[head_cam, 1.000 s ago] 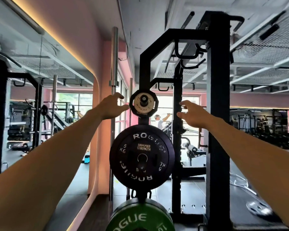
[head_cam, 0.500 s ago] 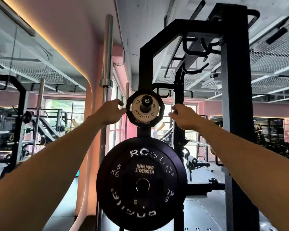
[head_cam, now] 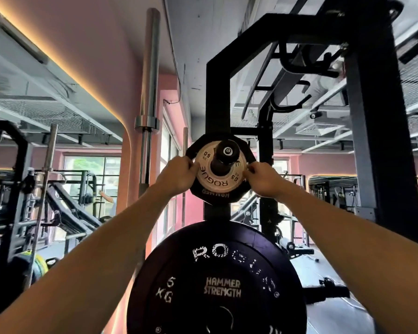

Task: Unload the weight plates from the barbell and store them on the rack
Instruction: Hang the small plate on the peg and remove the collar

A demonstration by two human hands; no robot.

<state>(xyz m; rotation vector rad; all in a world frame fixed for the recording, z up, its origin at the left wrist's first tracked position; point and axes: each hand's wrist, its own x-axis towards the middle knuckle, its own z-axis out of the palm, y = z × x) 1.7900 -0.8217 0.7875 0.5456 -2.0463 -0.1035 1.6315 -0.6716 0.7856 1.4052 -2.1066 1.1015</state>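
Note:
A small pale 0.5 kg Rogue plate [head_cam: 209, 175] hangs on the top storage peg [head_cam: 227, 151] of the black rack [head_cam: 217, 92], in front of a black twelve-sided plate [head_cam: 217, 196]. My left hand [head_cam: 177, 175] grips the left edge of the small plates, fingers curled. My right hand [head_cam: 262, 179] pinches the right edge of the pale plate. Below hangs a large black 5 kg Rogue plate [head_cam: 217, 280] on a lower peg.
A chrome barbell [head_cam: 150, 92] stands upright against the pink wall left of the rack. A thick black rack upright [head_cam: 377, 141] rises at the right. Other gym machines [head_cam: 22, 201] fill the left background, and hooks [head_cam: 287, 104] hang overhead.
Both hands have closed in from beside the small plates and now hold their left and right edges. The view has moved closer and tilted upward.

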